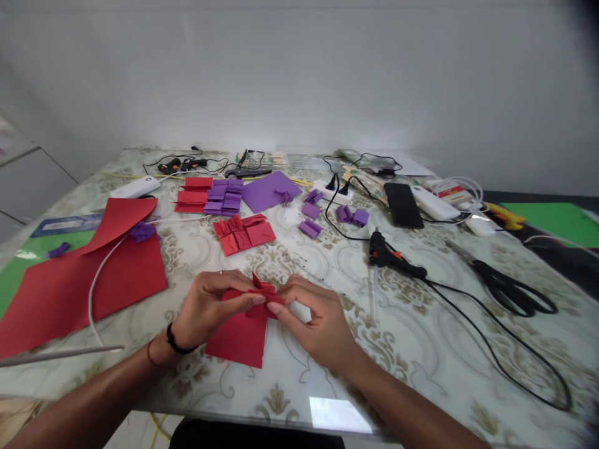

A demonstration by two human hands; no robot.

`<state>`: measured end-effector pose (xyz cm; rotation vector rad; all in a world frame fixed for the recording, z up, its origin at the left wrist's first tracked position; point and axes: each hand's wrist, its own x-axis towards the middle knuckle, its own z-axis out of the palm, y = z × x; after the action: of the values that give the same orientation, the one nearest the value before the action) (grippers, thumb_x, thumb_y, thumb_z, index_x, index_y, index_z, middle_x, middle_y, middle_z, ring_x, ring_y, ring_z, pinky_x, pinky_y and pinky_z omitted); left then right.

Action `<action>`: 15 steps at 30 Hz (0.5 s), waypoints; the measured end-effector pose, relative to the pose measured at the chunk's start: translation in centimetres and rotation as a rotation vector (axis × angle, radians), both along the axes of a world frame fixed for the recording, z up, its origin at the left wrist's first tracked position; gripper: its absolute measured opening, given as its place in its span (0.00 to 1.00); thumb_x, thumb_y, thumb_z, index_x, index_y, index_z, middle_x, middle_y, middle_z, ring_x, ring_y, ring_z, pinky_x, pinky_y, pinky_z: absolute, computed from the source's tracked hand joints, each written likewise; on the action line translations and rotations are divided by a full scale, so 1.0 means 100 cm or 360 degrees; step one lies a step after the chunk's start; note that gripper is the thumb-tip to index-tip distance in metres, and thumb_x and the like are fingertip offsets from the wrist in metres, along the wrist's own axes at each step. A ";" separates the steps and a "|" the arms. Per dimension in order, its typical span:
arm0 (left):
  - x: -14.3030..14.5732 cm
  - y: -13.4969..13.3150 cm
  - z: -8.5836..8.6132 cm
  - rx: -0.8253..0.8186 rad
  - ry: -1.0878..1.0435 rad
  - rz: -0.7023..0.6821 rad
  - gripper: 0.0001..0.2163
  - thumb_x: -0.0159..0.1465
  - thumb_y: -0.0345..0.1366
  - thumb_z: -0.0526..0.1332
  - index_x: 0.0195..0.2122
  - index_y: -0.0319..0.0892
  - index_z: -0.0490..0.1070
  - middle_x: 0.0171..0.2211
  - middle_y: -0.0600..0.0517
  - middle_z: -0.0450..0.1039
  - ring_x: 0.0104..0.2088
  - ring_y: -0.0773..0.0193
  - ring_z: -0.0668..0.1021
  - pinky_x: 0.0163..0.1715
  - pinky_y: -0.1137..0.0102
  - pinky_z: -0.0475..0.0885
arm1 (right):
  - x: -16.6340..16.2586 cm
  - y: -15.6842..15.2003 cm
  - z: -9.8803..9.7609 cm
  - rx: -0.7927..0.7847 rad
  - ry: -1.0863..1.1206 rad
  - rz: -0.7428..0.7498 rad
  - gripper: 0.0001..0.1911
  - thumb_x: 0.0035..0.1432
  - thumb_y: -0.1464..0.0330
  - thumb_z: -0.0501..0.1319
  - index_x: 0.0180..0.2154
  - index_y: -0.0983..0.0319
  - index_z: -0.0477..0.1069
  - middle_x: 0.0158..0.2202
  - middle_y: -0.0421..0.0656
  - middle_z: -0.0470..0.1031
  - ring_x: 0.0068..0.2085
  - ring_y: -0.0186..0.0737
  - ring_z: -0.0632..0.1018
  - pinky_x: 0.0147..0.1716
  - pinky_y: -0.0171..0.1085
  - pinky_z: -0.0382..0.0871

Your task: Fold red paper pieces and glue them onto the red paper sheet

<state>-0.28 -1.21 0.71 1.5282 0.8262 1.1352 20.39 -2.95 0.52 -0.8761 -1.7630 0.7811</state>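
Note:
Between my two hands, near the front of the table, is a piece of red paper with folds standing up along its far part. My left hand pinches the folded part from the left, thumb on top. From the right, my right hand pinches the same folds between thumb and fingers. The paper's flat lower part hangs out toward me under the left hand. Just beyond lies a pleated red paper piece. Behind it to the left are a red folded stack and a purple folded one.
A black glue gun and black scissors lie right, the gun's cord looping toward the front edge. Large red sheets cover the left. Small purple folded pieces, a power strip and a phone sit farther back.

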 end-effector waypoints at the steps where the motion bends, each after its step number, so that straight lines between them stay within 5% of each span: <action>1: 0.001 -0.001 0.000 -0.0045 -0.0023 0.0003 0.03 0.61 0.29 0.72 0.32 0.44 0.84 0.31 0.51 0.84 0.32 0.63 0.81 0.36 0.69 0.76 | 0.000 0.000 0.000 -0.0018 -0.0009 0.0000 0.11 0.64 0.73 0.64 0.27 0.61 0.72 0.28 0.41 0.76 0.31 0.37 0.75 0.32 0.36 0.68; 8: 0.002 0.001 -0.001 -0.0183 -0.0129 0.0011 0.03 0.59 0.28 0.73 0.32 0.44 0.84 0.31 0.52 0.83 0.32 0.66 0.81 0.36 0.72 0.74 | 0.002 0.000 -0.001 -0.0082 -0.0007 0.0041 0.12 0.64 0.71 0.63 0.27 0.60 0.68 0.27 0.39 0.73 0.30 0.35 0.74 0.32 0.36 0.66; 15: -0.007 0.005 0.002 -0.0047 0.0075 -0.0025 0.02 0.61 0.30 0.72 0.31 0.42 0.81 0.30 0.52 0.79 0.32 0.65 0.77 0.36 0.70 0.71 | 0.005 0.003 0.000 -0.0106 -0.0068 0.0053 0.13 0.65 0.70 0.62 0.26 0.60 0.65 0.27 0.40 0.70 0.29 0.37 0.71 0.32 0.37 0.64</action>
<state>-1.01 -0.70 0.91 1.5399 0.8576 1.0746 20.91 -2.67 0.56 -0.9157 -1.8020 0.8526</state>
